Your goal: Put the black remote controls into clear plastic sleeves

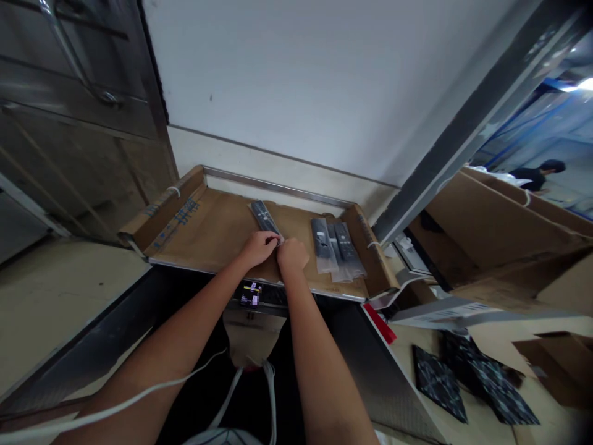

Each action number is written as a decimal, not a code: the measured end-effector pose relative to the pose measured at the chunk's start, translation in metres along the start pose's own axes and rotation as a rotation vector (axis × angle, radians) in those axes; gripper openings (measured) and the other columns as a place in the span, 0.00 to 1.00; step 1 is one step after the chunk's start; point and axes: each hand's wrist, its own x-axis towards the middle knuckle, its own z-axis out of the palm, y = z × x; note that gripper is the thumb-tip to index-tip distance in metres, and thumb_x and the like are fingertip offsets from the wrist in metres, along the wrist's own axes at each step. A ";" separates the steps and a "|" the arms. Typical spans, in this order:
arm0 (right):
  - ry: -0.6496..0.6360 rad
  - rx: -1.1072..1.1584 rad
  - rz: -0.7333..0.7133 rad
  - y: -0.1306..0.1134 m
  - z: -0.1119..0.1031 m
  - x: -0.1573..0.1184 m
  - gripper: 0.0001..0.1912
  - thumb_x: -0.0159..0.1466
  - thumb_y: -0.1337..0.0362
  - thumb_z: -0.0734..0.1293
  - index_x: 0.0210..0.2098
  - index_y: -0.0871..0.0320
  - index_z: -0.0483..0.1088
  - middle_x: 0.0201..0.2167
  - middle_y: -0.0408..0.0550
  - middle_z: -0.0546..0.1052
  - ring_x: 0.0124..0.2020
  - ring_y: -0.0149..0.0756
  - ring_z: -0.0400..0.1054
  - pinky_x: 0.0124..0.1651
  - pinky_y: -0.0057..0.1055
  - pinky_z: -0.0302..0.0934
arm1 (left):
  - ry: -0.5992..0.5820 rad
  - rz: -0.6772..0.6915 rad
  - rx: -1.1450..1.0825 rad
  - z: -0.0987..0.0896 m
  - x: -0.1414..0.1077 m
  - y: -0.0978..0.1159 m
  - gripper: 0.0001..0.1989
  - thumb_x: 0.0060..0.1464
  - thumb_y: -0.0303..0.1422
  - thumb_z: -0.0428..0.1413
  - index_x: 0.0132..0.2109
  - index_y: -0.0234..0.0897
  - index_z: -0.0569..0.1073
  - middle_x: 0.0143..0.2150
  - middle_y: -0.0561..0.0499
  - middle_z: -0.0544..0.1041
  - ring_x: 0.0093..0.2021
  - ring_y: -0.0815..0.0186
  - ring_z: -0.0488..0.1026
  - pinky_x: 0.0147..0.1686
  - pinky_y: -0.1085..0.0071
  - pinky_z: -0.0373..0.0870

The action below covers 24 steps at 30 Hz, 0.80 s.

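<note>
On the cardboard sheet (208, 232), both hands' fingers pinch one bagged remote (265, 219); three bagged remotes (336, 247) lie beside.

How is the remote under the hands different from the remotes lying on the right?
The held remote is alone; the bagged remotes lie side by side as a group. Both hands, left hand and right hand, touch the held remote's near end; nobody touches the bagged remotes. The held remote lies slanted; the bagged remotes lie straighter. All are dark, slim and on brown cardboard.
</note>
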 end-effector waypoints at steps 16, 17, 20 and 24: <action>0.111 -0.044 -0.129 0.057 -0.014 -0.040 0.17 0.67 0.53 0.62 0.32 0.56 0.76 0.31 0.53 0.80 0.33 0.39 0.74 0.33 0.29 0.56 | -0.329 0.102 0.185 -0.008 -0.021 0.025 0.08 0.52 0.33 0.57 0.34 0.36 0.80 0.24 0.55 0.74 0.24 0.70 0.66 0.27 0.73 0.57; 0.115 -0.019 -0.129 0.061 -0.015 -0.041 0.15 0.66 0.53 0.64 0.32 0.56 0.75 0.30 0.51 0.80 0.32 0.38 0.73 0.32 0.29 0.54 | -0.360 0.091 0.160 -0.009 -0.024 0.025 0.07 0.50 0.32 0.58 0.35 0.36 0.80 0.24 0.55 0.74 0.25 0.71 0.66 0.27 0.74 0.58; 0.131 0.059 -0.148 0.069 -0.016 -0.043 0.09 0.64 0.58 0.66 0.32 0.56 0.74 0.28 0.46 0.78 0.30 0.34 0.71 0.32 0.28 0.51 | -0.388 0.058 0.060 -0.017 -0.032 0.021 0.08 0.50 0.31 0.57 0.36 0.36 0.80 0.25 0.56 0.73 0.25 0.71 0.66 0.27 0.75 0.59; 0.170 0.115 -0.177 0.073 -0.013 -0.045 0.07 0.63 0.61 0.66 0.32 0.56 0.74 0.27 0.43 0.77 0.29 0.32 0.68 0.32 0.28 0.49 | -0.297 0.029 -0.060 -0.027 -0.035 0.016 0.09 0.55 0.34 0.55 0.38 0.36 0.78 0.27 0.54 0.73 0.28 0.69 0.68 0.29 0.74 0.62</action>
